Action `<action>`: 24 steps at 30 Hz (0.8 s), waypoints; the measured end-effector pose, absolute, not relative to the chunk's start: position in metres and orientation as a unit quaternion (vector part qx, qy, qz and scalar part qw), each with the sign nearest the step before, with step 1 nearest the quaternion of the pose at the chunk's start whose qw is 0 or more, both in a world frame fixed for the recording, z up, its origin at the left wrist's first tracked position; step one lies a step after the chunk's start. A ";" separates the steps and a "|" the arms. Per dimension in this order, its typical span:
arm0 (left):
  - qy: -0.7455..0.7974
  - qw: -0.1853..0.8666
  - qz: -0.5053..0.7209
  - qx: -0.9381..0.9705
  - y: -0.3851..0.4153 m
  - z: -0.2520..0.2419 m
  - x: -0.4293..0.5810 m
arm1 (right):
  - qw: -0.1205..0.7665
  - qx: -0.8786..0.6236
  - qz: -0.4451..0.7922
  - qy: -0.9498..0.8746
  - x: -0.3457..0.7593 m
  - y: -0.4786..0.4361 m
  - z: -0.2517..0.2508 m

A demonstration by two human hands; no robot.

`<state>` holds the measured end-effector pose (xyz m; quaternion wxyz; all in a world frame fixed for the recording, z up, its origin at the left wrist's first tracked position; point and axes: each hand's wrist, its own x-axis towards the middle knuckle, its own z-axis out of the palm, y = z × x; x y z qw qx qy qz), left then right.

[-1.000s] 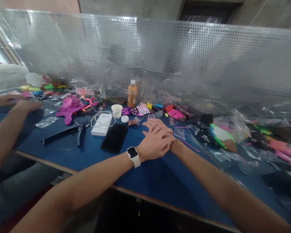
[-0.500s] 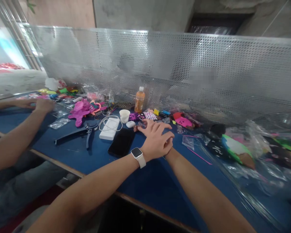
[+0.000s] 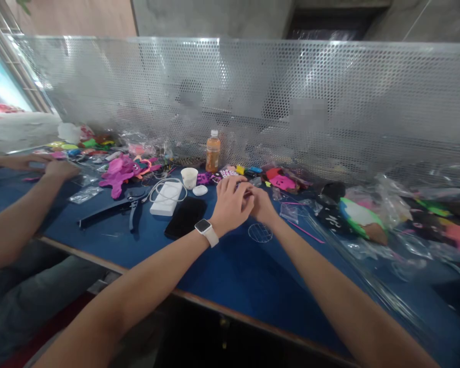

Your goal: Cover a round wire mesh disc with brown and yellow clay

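Observation:
My left hand (image 3: 230, 203), with a white-strapped smartwatch (image 3: 204, 227) on its wrist, is above the blue table with its fingers curled inward. My right hand (image 3: 262, 205) meets it from the right, its fingers bent and mostly covered by the left ones. Both hands look closed around something small that I cannot make out. Just below them, a round clear piece with pale lines (image 3: 259, 233) lies flat on the table. A black phone (image 3: 184, 217) lies left of my left hand, near a white earbud case (image 3: 200, 190).
Left are black-handled pliers (image 3: 132, 207), a white box with a coiled cable (image 3: 166, 199) and a white cup (image 3: 189, 177). An orange drink bottle (image 3: 212, 153) stands behind. Colourful soft toys and plastic bags (image 3: 387, 204) crowd the right. A co-worker's hands (image 3: 57, 168) are far left.
My left hand's fingers, spread over the right hand before, are now curled in against it. The right hand has turned, and the round clear piece now shows below. The view has shifted slightly.

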<state>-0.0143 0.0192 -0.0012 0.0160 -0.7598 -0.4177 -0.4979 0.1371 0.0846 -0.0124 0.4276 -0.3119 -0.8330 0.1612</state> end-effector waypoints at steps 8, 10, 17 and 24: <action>-0.274 -0.111 -0.450 -0.843 0.022 -0.007 -0.016 | 0.448 -0.325 0.354 -0.753 0.206 0.045 -0.014; -0.260 -0.136 -0.432 -0.853 0.023 -0.010 -0.014 | 0.462 -0.334 0.369 -0.734 0.206 0.043 -0.018; -0.273 -0.159 -0.419 -0.851 0.026 -0.014 -0.013 | 0.470 -0.368 0.359 -0.717 0.201 0.049 -0.022; -0.292 -0.148 -0.414 -0.849 0.024 -0.012 -0.013 | 0.452 -0.382 0.299 -0.748 0.201 0.041 -0.015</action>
